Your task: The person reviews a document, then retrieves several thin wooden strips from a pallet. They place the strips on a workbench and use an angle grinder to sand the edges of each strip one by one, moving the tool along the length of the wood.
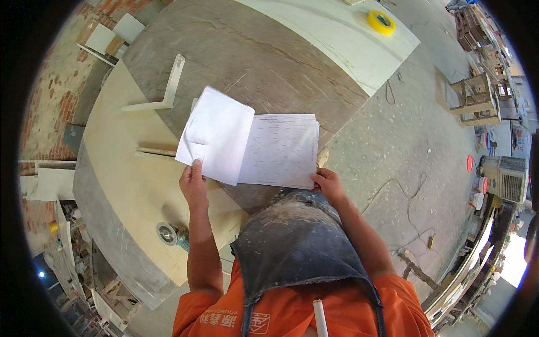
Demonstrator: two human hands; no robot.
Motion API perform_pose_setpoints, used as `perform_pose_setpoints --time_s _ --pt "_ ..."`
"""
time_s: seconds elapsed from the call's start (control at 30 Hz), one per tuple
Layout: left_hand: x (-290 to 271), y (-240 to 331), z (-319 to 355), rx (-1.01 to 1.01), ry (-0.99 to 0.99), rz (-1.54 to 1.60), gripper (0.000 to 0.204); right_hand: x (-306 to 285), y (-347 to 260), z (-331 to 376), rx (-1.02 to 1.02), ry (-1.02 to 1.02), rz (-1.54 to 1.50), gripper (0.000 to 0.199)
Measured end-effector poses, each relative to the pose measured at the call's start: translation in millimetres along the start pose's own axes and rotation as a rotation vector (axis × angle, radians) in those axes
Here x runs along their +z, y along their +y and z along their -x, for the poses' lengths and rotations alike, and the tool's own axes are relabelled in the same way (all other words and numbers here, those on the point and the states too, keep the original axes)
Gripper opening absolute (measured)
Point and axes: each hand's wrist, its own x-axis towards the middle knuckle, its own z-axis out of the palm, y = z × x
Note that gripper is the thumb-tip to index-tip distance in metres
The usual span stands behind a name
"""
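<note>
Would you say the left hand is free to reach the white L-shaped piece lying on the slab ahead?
Probably not as things stand: the left hand holds a lifted sheet of the paper stack, and the L-shaped piece lies well beyond it, though nothing blocks the slab between them.

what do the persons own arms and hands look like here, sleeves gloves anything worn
Both forearms are bare, and the left hand and right hand wear no gloves; no watch or rings show. Short orange sleeves cover the upper arms. A dusty, pale-smeared dark blue apron hangs over the orange shirt between the arms.
</note>
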Motion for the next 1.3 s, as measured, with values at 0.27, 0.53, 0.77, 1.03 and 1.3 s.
perform_pose_setpoints --time_s 0.27,0.53,0.77,1.03,1.3 --pt "4 -25 6 0.609 0.464 -0.893 0.047 1 3 -2 -0.019 0.111 0.184 0.035" --pt "91 4 60 0.893 -0.455 -1.033 0.040 24 -19 6 0.105 -0.003 -0.164 0.036" --pt "82 25 35 0.836 -0.361 -1.127 0.046 15 -60 38 -0.026 -0.045 -0.449 0.031" --pt "50 101 20 0.679 -0.396 -0.321 0.062 -21 -98 92 -0.362 -0.151 -0.656 0.034" --pt "32 169 32 0.284 -0.542 0.235 0.062 -13 -132 129 -0.568 -0.203 -0.711 0.034"
